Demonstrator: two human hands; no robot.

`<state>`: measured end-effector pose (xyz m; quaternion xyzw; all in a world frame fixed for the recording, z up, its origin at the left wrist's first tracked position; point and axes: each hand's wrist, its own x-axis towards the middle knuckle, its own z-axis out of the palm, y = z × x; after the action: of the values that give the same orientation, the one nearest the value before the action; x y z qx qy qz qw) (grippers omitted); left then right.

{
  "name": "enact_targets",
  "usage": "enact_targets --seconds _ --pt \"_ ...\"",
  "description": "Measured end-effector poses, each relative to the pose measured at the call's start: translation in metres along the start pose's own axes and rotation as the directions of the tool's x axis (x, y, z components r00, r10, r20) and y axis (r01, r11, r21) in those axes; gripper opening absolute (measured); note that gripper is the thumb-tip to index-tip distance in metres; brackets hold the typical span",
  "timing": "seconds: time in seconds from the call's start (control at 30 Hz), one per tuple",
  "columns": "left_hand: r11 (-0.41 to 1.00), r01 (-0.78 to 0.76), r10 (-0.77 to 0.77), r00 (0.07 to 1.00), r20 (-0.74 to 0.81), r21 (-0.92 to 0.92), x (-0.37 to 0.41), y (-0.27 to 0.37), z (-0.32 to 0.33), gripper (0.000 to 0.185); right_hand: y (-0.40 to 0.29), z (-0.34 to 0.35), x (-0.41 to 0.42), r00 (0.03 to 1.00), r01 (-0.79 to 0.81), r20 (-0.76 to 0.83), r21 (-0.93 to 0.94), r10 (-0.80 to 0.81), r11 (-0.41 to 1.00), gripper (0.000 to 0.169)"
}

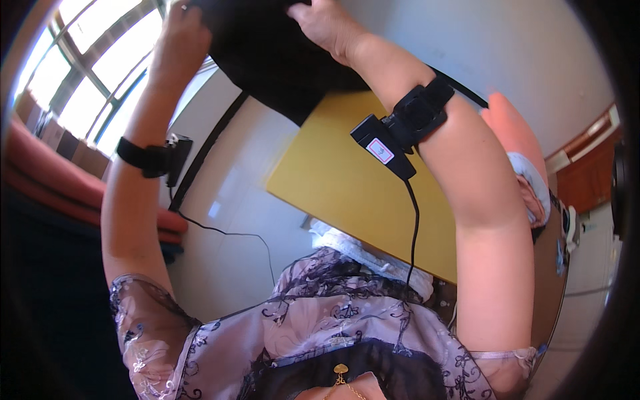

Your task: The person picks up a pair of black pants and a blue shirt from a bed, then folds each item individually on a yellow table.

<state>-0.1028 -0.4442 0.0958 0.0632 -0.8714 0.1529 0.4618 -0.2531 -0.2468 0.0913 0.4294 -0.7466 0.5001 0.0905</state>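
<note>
Both arms reach up and away from the body. A black cloth point(270, 55) hangs between my two hands at the top of the view, its lower edge draping over the far corner of a yellow table top point(360, 185). My left hand point(187, 35) grips the cloth's left side, with the fingertips partly cut off by the picture's edge. At the cloth's right side, my right hand point(320, 20) pinches it between thumb and fingers. A black strapped device sits on each forearm, with a cable running down from it.
Folded red and dark fabrics point(60, 170) are piled at the left, below a barred window point(100, 55). Pink and white cloth items point(530, 175) lie at the right beyond my arm. A thin cable point(225, 232) crosses above the pale tiled floor point(215, 280).
</note>
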Motion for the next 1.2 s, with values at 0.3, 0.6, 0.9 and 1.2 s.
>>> enact_targets --seconds 0.3,0.6,0.9,1.2 --pt "0.993 -0.022 0.026 0.999 0.038 -0.115 -0.006 -0.014 -0.108 0.014 -0.065 -0.005 -0.003 0.956 -0.193 0.285 0.456 0.062 0.869 0.03" --pt "0.966 0.022 0.053 0.957 0.284 -0.257 -0.058 -0.008 -0.113 0.009 -0.052 0.008 -0.041 0.885 -0.376 0.415 0.365 0.213 0.851 0.033" --pt "0.985 0.114 -0.055 0.918 0.393 -0.129 -0.103 0.008 -0.124 0.016 -0.046 0.017 -0.061 0.735 -0.324 0.605 -0.084 0.307 0.942 0.043" --pt "0.969 0.128 -0.011 0.876 0.482 -0.211 -0.139 0.022 -0.136 0.01 -0.05 -0.003 -0.092 0.776 0.152 0.623 -0.337 0.099 0.929 0.074"
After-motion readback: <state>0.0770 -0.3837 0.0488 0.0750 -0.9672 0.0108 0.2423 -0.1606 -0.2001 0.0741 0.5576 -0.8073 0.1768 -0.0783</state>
